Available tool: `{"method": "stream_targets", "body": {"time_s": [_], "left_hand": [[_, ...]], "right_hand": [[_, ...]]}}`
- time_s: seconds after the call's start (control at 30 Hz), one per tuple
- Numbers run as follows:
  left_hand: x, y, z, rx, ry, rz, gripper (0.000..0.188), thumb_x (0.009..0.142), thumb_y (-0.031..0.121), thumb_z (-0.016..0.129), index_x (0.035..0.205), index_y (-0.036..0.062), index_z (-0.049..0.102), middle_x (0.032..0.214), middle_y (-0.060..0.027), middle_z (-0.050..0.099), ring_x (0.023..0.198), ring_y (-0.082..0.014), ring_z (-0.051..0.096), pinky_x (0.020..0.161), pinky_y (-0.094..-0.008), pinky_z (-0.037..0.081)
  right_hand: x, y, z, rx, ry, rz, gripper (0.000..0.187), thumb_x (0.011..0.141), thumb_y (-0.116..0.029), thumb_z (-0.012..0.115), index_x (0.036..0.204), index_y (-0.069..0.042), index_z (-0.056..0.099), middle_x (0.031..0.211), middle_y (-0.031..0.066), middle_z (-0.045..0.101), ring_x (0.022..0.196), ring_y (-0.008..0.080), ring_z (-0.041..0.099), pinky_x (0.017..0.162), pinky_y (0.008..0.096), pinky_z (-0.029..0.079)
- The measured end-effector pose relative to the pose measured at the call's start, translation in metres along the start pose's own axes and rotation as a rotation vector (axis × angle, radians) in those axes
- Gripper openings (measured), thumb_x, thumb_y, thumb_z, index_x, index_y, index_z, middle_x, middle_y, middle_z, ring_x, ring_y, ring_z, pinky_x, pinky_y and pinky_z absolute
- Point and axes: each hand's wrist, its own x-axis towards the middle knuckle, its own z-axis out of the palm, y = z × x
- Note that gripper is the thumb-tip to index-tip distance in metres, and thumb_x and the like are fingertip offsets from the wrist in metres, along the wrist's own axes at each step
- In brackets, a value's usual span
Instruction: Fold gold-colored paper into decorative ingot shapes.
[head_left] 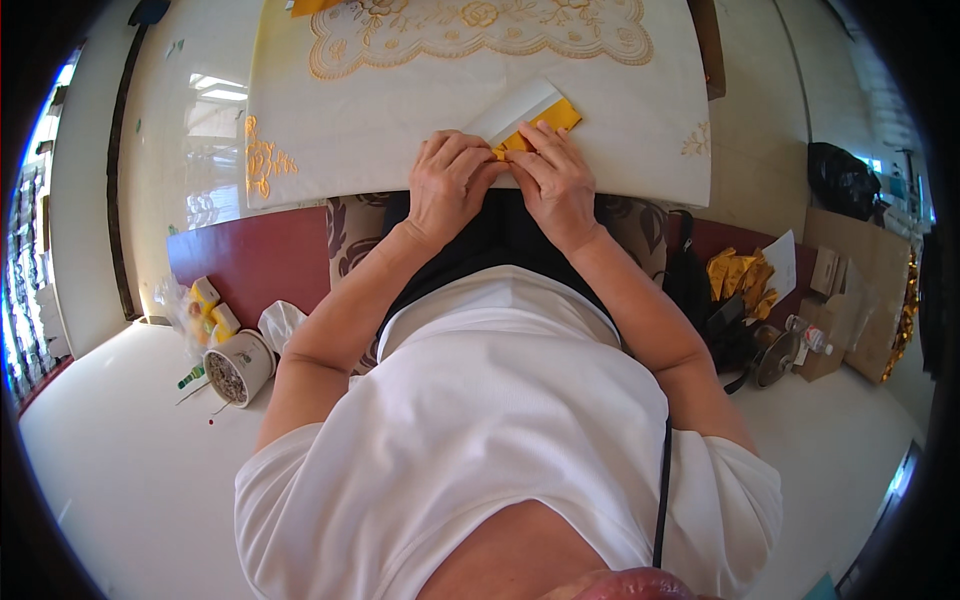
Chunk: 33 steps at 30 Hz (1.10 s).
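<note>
1. Left hand: fingers curled, thumb and index nearly closed, pinching the near end of the paper. Back of hand faces the camera, so the exact grip of the other fingers can't be told.
2. Right hand: partly closed. Thumb and index at the same near end, just beside the left fingertips; other fingers bent over the yellow side of the paper.
3. Paper: yellow and white, long strip. Sits over the table close to its front edge, in front of the person. Slants from the fingertips up and right. White band on the upper-left side, yellow on the lower-right. Near end is a small yellow fold between both hands; fold detail mostly hidden by fingers.
4. Table: pale cloth, gold embroidery across the far part, smaller motifs at both near corners. A yellow item is cut off at the top of the view.
5. Person: white shirt, both forearms bare and reaching forward to the table. Patterned seat shows on both sides of the lap.
6. Left side: white tub with dark grainy contents, yellow packs near it.
7. Right side: crumpled gold paper, clear bottle, cardboard box; black bag beyond.
</note>
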Motion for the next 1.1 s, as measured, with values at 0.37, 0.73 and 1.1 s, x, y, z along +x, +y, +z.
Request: {"method": "stream_targets", "body": {"time_s": [0.37, 0.73, 1.1], "left_hand": [[0.002, -0.004, 0.002, 0.054, 0.125, -0.192, 0.014, 0.077, 0.01, 0.086, 0.084, 0.0079, 0.074, 0.096, -0.0062, 0.065, 0.093, -0.0292, 0.058, 0.082, -0.0404, 0.047], [0.002, -0.002, 0.007, 0.104, 0.14, -0.237, 0.017, 0.078, 0.012, 0.085, 0.082, 0.0089, 0.069, 0.096, -0.0065, 0.063, 0.095, -0.03, 0.057, 0.084, -0.0426, 0.045], [0.002, -0.002, 0.009, 0.191, 0.107, -0.208, 0.02, 0.08, 0.015, 0.085, 0.087, 0.0087, 0.067, 0.097, -0.0074, 0.063, 0.097, -0.0316, 0.056, 0.086, -0.0433, 0.044]], "right_hand": [[0.017, -0.002, 0.009, 0.261, 0.137, 0.237, 0.019, 0.077, -0.011, 0.086, 0.078, -0.009, 0.067, 0.097, 0.0021, 0.061, 0.092, 0.0261, 0.059, 0.085, 0.0417, 0.044], [0.017, -0.003, 0.016, 0.126, 0.116, 0.235, 0.027, 0.076, -0.011, 0.087, 0.073, -0.011, 0.06, 0.094, 0.0014, 0.056, 0.093, 0.0261, 0.056, 0.085, 0.043, 0.042], [0.019, -0.007, 0.018, 0.055, 0.117, 0.239, 0.03, 0.075, -0.01, 0.088, 0.076, -0.011, 0.058, 0.093, 0.003, 0.055, 0.094, 0.0279, 0.056, 0.086, 0.0441, 0.042]]}}
